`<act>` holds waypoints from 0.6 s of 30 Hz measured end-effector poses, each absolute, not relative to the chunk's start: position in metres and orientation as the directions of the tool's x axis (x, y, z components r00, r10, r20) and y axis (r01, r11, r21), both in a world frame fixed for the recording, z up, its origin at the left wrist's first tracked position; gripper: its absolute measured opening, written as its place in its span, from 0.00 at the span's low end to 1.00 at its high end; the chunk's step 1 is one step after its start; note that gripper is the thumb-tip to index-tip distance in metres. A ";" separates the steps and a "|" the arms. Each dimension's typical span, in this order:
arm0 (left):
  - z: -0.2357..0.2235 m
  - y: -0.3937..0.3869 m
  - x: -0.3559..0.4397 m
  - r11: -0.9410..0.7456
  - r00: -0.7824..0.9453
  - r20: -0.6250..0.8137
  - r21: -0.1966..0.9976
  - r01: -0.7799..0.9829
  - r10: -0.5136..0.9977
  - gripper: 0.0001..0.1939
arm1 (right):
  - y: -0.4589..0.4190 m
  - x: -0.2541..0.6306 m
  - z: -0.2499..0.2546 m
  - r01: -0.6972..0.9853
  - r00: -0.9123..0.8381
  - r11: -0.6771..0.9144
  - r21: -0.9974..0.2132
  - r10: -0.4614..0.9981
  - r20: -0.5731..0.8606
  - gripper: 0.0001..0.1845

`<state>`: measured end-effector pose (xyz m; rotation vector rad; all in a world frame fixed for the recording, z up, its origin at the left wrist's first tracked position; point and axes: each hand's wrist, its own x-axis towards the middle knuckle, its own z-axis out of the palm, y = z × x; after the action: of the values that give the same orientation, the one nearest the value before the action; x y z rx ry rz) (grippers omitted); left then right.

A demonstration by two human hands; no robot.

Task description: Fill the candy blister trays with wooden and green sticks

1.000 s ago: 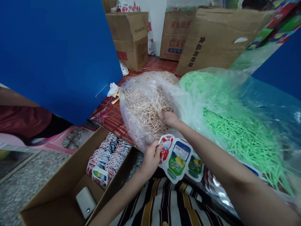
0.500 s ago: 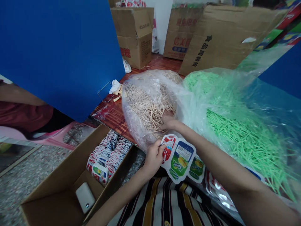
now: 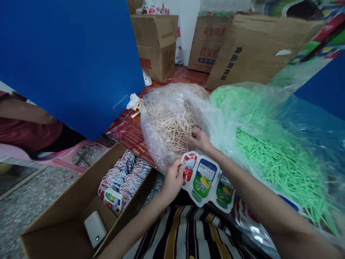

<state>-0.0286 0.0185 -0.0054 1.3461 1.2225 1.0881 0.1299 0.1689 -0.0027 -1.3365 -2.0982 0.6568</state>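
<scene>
Printed strip (image 3: 204, 183) and sticks (image 3: 165, 124) at the bench's (image 3: 132, 139) near edge.
Left hand (image 3: 173, 178) pinches the strip; right hand (image 3: 199, 140) half curled over sticks, hold unclear.

Printed on near blue-and-green cutout (image 3: 203, 185): "Sprite", with barcode (image 3: 204, 169) on far side, digits too small to read. Printed on darker cutout (image 3: 225, 194), just right: "Sprite" again. Printed on red cutout (image 3: 189, 165), to left: "Co", remainder unclear. Printed in black on far right carton (image 3: 258, 50): "食品周转箱". Printed in red on far middle carton (image 3: 206, 45) and far left carton (image 3: 151, 39): Chinese characters, blurred or partly hidden.
</scene>
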 end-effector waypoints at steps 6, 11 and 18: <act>-0.008 0.019 -0.028 -0.018 0.103 0.006 0.993 0.113 0.995 0.09 | 0.169 0.133 -0.019 0.652 -0.339 0.364 -0.665 0.925 0.173 0.14; -0.009 0.019 -0.028 -0.008 0.089 -0.003 0.993 0.118 0.996 0.09 | 0.170 0.133 -0.022 0.630 -0.293 0.298 -0.717 0.946 0.136 0.14; -0.005 0.020 -0.030 -0.008 0.073 -0.001 0.993 0.118 0.997 0.09 | 0.167 0.132 -0.022 0.468 -0.153 0.149 -0.871 0.984 0.086 0.20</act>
<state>-0.0303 0.0204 -0.0047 1.3320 1.2388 1.0987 0.1317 0.1672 -0.0216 -1.4021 -1.7241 0.9316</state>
